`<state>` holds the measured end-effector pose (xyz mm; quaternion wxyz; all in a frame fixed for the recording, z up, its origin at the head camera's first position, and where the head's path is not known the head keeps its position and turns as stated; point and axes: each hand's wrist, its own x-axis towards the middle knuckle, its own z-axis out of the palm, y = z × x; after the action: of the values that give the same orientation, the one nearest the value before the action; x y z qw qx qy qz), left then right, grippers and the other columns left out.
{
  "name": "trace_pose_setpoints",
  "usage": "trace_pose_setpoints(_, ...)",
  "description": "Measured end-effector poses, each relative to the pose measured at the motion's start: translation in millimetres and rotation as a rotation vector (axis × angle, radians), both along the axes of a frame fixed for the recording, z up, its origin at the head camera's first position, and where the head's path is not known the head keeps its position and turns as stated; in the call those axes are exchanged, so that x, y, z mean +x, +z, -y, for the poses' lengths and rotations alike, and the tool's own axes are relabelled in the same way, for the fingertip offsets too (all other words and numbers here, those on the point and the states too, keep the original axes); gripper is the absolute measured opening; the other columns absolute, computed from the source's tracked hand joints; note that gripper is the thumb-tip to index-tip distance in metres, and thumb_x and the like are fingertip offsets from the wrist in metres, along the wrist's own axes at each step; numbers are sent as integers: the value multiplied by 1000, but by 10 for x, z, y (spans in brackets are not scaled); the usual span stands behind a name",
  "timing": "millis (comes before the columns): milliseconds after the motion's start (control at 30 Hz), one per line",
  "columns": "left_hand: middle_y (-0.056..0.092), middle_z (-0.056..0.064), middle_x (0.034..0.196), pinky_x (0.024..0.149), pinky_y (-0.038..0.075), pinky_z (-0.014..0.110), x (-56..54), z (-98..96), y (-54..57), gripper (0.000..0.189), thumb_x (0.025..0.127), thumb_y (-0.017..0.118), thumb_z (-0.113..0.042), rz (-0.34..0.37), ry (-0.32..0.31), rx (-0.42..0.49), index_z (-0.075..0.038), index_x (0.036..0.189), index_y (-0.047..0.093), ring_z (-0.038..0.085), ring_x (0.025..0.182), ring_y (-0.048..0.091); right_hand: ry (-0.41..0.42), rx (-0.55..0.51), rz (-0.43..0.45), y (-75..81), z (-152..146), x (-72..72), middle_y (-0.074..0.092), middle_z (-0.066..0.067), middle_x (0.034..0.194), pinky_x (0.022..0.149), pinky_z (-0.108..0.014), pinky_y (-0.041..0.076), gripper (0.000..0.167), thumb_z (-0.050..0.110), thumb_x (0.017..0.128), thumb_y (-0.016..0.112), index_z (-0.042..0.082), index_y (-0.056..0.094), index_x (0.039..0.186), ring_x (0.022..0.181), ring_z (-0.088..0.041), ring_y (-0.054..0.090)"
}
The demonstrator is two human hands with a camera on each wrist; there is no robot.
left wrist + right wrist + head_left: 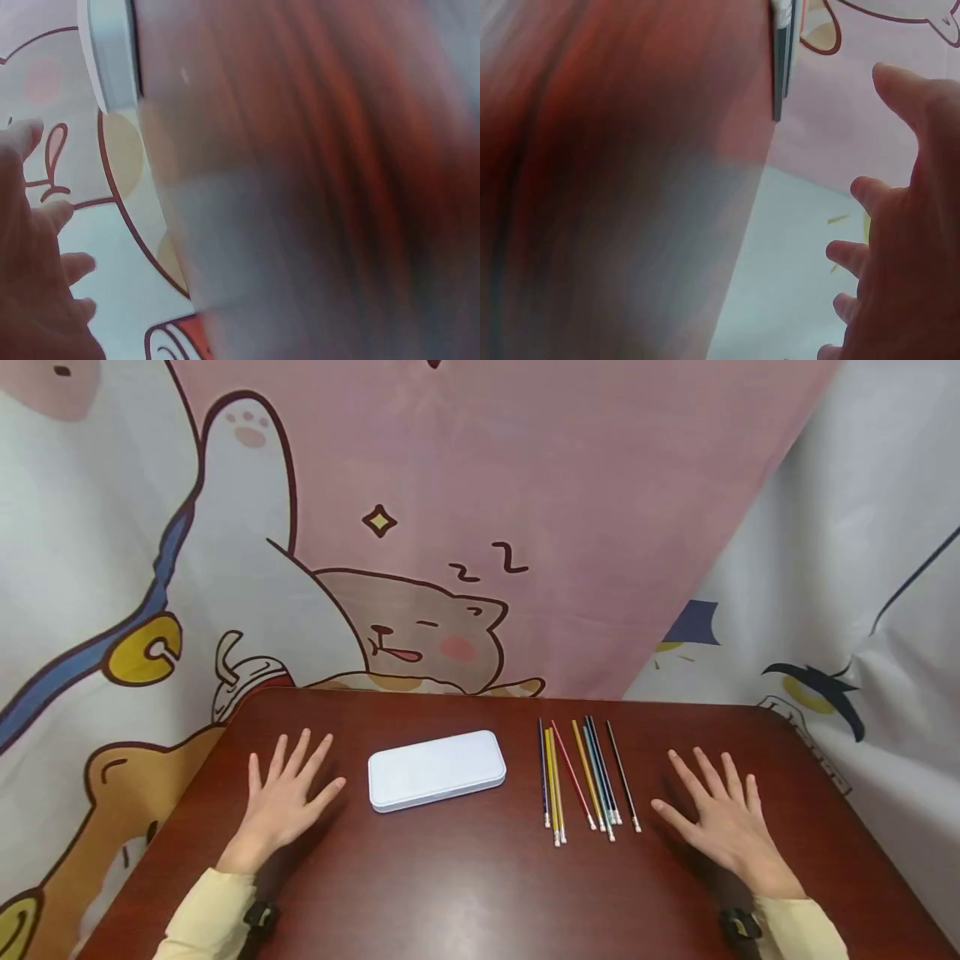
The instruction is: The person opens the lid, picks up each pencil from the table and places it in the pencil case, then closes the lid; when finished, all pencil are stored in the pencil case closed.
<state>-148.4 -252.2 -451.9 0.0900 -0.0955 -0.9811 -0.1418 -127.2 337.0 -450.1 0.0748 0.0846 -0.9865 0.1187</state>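
Observation:
My left hand (279, 803) is spread flat with fingers apart at the left of the table, holding nothing. To its right lies a closed white pencil case (437, 770), a flat box with rounded corners; its end also shows at the top of the left wrist view (114, 56). Right of the case, several pencils (577, 768) lie loosely side by side, yellow, red, light blue and dark, their eraser ends toward me. My right hand (726, 822), fingers likewise spread, stays right of the pencils and holds nothing. The nearest one is a dark pencil (623, 775).
The dark red wooden table (450, 893) reaches back to a cartoon-printed cloth (570, 527) that hangs behind it and at both sides. A dark band with a small device (741, 923) is on the right wrist, and a similar device (260, 916) is at the left.

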Motion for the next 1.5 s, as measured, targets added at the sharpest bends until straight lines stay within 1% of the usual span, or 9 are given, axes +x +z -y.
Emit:
trace_pose_setpoints(233,20,23,156,104,-5,69,-5,-235,-13,73,95,49,-53,154,-52,167,-15,153,29,46,142,5,76,-45,-45,-21,207,-19,17,-22,156,106,-60,-17,83,53,90,59,22,20,156,143,-41,-8)
trace_pose_setpoints(333,19,24,156,104,-3,70,-9,-324,-9,71,97,49,-47,263,-85,351,-10,153,26,48,141,5,117,-77,-57,-11,332,-31,19,-22,155,108,-61,-11,80,50,89,61,20,26,154,144,-42,-4)
trace_pose_setpoints(467,14,21,158,107,4,67,-23,-410,-19,74,97,55,-38,418,-114,636,-9,155,19,42,143,5,167,-111,-84,42,493,-81,21,-21,155,110,-62,-4,77,48,89,64,18,32,152,144,-41,1)
trace_pose_setpoints(567,11,18,159,108,8,65,-25,-463,-53,85,91,66,-34,476,-134,730,-11,155,15,38,144,7,199,-123,-89,73,606,-124,22,-19,155,110,-62,0,76,47,89,64,17,34,151,144,-40,2)
trace_pose_setpoints(800,13,19,157,110,8,62,-84,-546,-132,100,77,81,-22,455,-213,785,-7,154,17,37,144,9,229,-146,-32,88,895,-208,25,-19,155,112,-57,1,74,51,90,61,19,34,151,145,-37,1)
trace_pose_setpoints(933,8,22,157,109,9,64,-147,-600,-178,105,72,83,-16,443,-243,754,-4,153,16,40,142,7,250,-150,-13,82,1064,-243,28,-18,154,111,-59,5,74,50,90,62,19,36,151,145,-37,3)
trace_pose_setpoints(1067,8,25,156,108,11,64,-196,-689,-206,105,68,83,-9,430,-196,722,-4,152,21,42,141,9,281,-155,-25,62,1217,-257,31,-17,152,109,-62,10,73,48,88,65,17,40,149,144,-39,7)
trace_pose_setpoints(1267,23,20,151,108,15,63,-241,-772,-231,99,65,82,-2,389,-126,740,-6,150,30,40,136,20,344,-145,-45,58,1457,-288,34,-16,151,106,-66,19,71,50,89,64,18,42,148,143,-40,13)
trace_pose_setpoints(1500,27,22,151,104,-9,67,-264,-815,-221,94,67,83,-8,353,-160,713,-6,148,35,40,140,18,460,-154,-65,58,1740,-349,39,-18,148,109,-60,19,67,45,87,68,17,47,145,141,-41,20)
